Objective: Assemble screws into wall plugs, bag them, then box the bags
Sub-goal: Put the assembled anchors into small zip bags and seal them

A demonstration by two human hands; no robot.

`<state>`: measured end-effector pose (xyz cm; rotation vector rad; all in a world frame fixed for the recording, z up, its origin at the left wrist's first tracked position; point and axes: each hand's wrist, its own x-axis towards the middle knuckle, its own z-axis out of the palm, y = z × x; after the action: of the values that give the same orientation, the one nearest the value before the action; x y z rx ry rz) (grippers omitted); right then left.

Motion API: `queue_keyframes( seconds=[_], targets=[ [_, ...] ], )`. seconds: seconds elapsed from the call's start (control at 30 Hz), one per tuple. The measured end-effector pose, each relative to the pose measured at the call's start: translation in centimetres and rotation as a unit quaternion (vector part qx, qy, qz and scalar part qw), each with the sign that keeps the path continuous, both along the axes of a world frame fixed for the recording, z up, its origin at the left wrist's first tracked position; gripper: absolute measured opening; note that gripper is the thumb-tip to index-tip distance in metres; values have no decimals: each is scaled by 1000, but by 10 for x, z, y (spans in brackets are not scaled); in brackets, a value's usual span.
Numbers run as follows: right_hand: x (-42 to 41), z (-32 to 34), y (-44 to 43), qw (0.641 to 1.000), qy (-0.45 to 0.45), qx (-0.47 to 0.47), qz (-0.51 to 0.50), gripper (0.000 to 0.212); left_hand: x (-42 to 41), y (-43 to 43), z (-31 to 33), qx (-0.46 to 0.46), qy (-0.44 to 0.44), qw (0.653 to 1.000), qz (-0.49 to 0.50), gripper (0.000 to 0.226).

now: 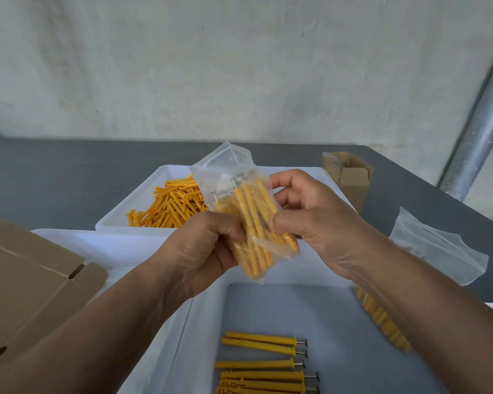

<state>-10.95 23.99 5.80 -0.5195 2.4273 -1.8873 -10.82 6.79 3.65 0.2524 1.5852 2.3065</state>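
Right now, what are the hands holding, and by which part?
Both hold one clear plastic bag of yellow wall plugs: the left hand grips its lower half, the right hand pinches its right edge.

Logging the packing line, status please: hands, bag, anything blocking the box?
Left hand grips the bag of wall plugs low, right hand pinches its side. Bag held up, not yet boxed. Small cardboard box open far right; nothing between.

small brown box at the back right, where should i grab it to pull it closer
Best by the side walls of the small brown box, below the open top flaps, reaching in from the near side. It stands upright with its flaps splayed, so gripping the top would likely just bend them.
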Motion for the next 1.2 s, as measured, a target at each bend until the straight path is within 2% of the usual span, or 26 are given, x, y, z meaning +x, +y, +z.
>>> queue_keyframes(
  seconds=[0.13, 0.27, 0.4, 0.53, 0.7, 0.87, 1.1, 1.2],
  targets=[
    [-2, 0, 3, 1000, -9, -22, -18, 44, 1, 0, 1, 34, 5, 999, -17, 57],
    [-3, -3, 2, 999, -6, 12, -43, 40, 3, 1, 2, 8, 31, 998, -51, 57],
    [-2, -4, 2, 1000, -20, -9, -17, 34, 4, 0, 4, 0, 52, 996, -67, 53],
    [-2, -2, 4, 1000, 14, -8, -6, 22, 2, 2, 1, -1, 43, 998, -36, 50],
    [-1, -1, 4, 999, 31, -11, 10, 18, 0, 2, 0, -17, 38, 999, 0, 46],
    [-1, -2, 4, 999, 37, -33, 10, 5, 0, 1, -2, 18, 31, 999, -16, 43],
    [-3, -4, 6, 998, 54, -27, -25, 11, 0, -2, -1, 59, 33, 997, -44, 30],
    [-4, -4, 6, 996, 75, -9, -43, 12, -2, -6, -1, 102, 15, 994, -43, 39]
  ],
)
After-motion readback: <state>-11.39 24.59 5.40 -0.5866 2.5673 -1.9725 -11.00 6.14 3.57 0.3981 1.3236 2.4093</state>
